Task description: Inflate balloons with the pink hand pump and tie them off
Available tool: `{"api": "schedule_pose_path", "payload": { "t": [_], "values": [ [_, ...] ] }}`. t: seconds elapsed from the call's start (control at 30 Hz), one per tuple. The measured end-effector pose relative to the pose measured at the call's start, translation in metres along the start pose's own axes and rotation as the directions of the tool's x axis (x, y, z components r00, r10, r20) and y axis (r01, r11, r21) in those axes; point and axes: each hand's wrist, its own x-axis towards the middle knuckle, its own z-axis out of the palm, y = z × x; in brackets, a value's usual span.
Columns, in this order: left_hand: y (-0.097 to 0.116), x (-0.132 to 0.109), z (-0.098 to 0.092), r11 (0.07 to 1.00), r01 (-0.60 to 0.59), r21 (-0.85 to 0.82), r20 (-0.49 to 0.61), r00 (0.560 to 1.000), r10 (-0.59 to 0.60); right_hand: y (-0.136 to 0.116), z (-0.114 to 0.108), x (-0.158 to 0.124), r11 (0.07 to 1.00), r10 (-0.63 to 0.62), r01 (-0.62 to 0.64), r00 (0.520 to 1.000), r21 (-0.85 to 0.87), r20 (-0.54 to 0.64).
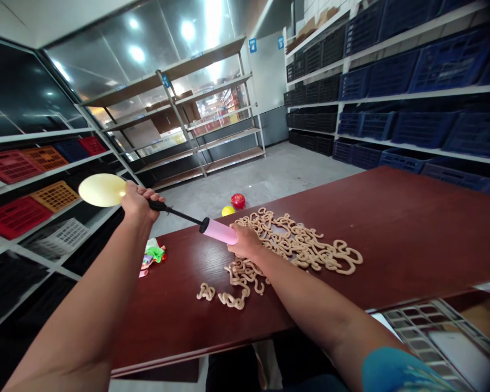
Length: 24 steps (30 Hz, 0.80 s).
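Note:
A hand balloon pump stretches between my hands, with its black rod (184, 214) drawn out of a pink barrel (219, 231). My left hand (138, 202) is closed around the pump's black end. From that same hand a pale yellow balloon (101, 190), partly inflated, sticks out to the left; its neck is hidden by my fingers. My right hand (245, 241) grips the far end of the pink barrel above the table. Beneath and beyond it lies a spread heap of beige, curled, rope-like pieces (298, 239). A small pile of uninflated balloons (154, 252) rests at the table's left edge.
The dark red table (416, 228) extends to the right. A red balloon (237, 201) and a yellow balloon (228, 210) show past its far edge. Shelves with blue crates (427, 128) stand at right, red crates (14, 165) at left. A metal rack (428, 321) is near my right arm.

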Motion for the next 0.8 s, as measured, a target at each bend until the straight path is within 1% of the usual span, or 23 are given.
{"api": "schedule_pose_path", "payload": {
  "t": [0.17, 0.27, 0.33, 0.4, 0.47, 0.53, 0.67, 0.8],
  "values": [
    [-0.039, -0.025, 0.013, 0.999, 0.051, 0.005, 0.053, 0.997, -0.052, -0.001, 0.002, 0.001, 1.0, 0.019, -0.019, 1.0, 0.015, -0.024],
    [-0.061, -0.038, 0.013, 0.996, 0.091, 0.009, 0.065, 0.994, -0.091, -0.002, -0.001, 0.001, 1.0, 0.0, 0.001, 1.0, 0.013, -0.028],
    [-0.07, -0.042, 0.011, 0.994, 0.107, -0.008, 0.07, 0.992, -0.106, -0.004, -0.003, 0.001, 1.0, -0.013, 0.014, 1.0, 0.011, -0.027],
    [-0.071, -0.043, 0.008, 0.994, 0.106, -0.025, 0.062, 0.993, -0.104, -0.006, -0.006, 0.0, 1.0, -0.019, 0.019, 1.0, -0.001, -0.018],
    [-0.064, -0.041, 0.004, 0.994, 0.106, -0.023, 0.051, 0.993, -0.105, -0.009, -0.008, 0.0, 1.0, -0.021, 0.021, 1.0, -0.021, -0.014],
    [-0.051, -0.037, 0.001, 0.995, 0.097, -0.013, 0.044, 0.994, -0.097, -0.011, -0.01, -0.001, 0.999, -0.024, 0.024, 1.0, -0.032, -0.012],
    [-0.011, -0.019, -0.007, 0.999, 0.039, -0.01, 0.011, 0.999, -0.039, -0.013, -0.013, -0.003, 0.999, -0.037, 0.037, 0.999, -0.02, 0.001],
    [0.028, 0.001, -0.019, 1.0, -0.019, 0.006, -0.009, 1.0, 0.019, -0.012, -0.009, -0.003, 0.999, -0.035, 0.035, 0.999, -0.005, 0.002]
  ]
}}
